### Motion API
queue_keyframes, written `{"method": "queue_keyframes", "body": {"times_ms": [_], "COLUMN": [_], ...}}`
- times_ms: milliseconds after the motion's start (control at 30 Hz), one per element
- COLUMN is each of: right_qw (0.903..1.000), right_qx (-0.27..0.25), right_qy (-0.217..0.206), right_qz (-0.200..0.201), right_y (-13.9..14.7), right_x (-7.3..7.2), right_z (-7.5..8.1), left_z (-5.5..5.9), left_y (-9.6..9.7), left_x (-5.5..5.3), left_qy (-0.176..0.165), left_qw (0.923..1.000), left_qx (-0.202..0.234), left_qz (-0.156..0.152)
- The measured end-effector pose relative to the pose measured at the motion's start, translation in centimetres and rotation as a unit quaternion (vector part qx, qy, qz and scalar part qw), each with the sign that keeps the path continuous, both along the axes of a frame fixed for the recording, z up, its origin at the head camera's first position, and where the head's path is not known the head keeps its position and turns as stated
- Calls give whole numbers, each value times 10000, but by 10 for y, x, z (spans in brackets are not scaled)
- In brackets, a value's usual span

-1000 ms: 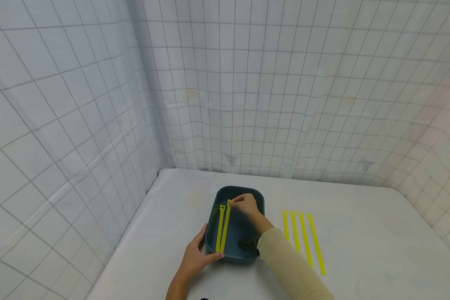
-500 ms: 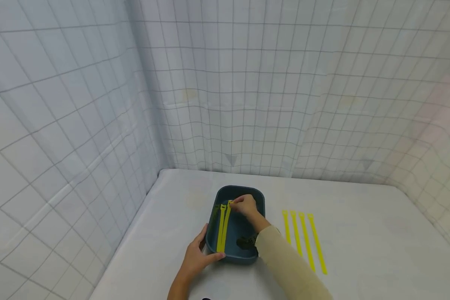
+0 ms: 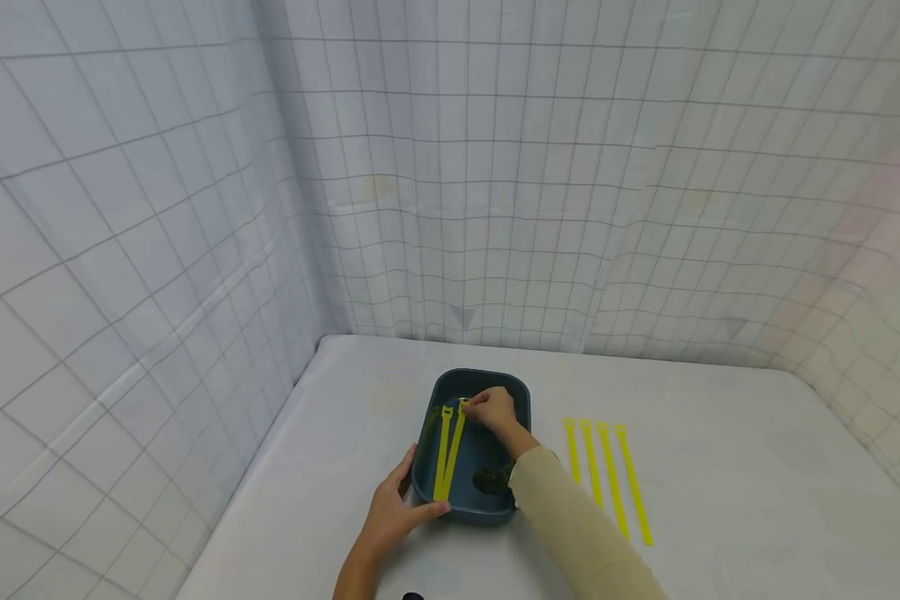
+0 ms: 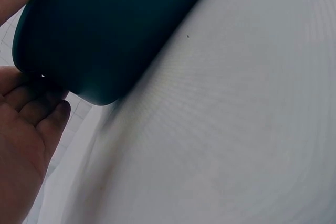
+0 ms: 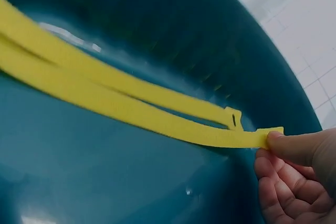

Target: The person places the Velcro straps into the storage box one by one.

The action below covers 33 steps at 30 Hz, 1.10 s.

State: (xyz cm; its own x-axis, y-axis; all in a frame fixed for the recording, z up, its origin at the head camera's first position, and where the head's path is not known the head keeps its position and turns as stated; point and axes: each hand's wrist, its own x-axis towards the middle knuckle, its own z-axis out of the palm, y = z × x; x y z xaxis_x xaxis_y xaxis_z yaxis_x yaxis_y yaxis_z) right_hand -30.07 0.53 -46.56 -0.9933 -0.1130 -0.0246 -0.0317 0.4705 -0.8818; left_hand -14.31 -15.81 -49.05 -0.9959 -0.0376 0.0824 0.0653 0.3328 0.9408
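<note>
In a dark teal plastic bin (image 3: 487,454) lie two yellow hook-and-loop cable ties with slotted heads. My right hand (image 3: 493,408) reaches in and pinches the head end of the right-hand tie (image 5: 231,138) between thumb and fingers. The other tie (image 5: 173,97) lies alongside; at the near end the two straps overlap, and toward the heads they spread apart. My left hand (image 3: 392,510) grips the bin's near left corner, thumb at the front rim and fingers along the left side. In the left wrist view its fingers (image 4: 39,103) curl against the bin's outer wall.
Several more yellow cable ties (image 3: 612,475) lie in a row on the white table (image 3: 750,467) to the right of the bin, partly behind the right sleeve (image 3: 570,525). A dark shape (image 3: 490,481) shows beside that sleeve. White gridded sheets (image 3: 465,167) hang at the back and sides.
The pinched tie has shifted: its near end has moved left onto the other tie, and its head end slightly right with my right hand. The left hand stays on the bin.
</note>
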Motion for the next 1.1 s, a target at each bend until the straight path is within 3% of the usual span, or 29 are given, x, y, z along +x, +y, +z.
{"method": "queue_keyframes", "body": {"times_ms": [133,367,867,1100], "right_qw": [9995,9993,9997,9998], "right_qx": [278,335,185,3], "right_qy": [100,67,-134,-140], "right_qz": [81,128,37,131], "right_y": [0,2,1,3], "right_x": [0,-1,-4,-3], "right_z": [0,-2,-4,4], "left_z": [-1,-4,-1,-2], "left_y": [0,0,0,0], "left_x": [0,-1,-1,-1], "left_qy": [-1,65,53,34], "left_qw": [10000,10000,9999,10000], "left_qx": [-1,31,107,-17], "left_qz": [4,-33,-90,-13]}}
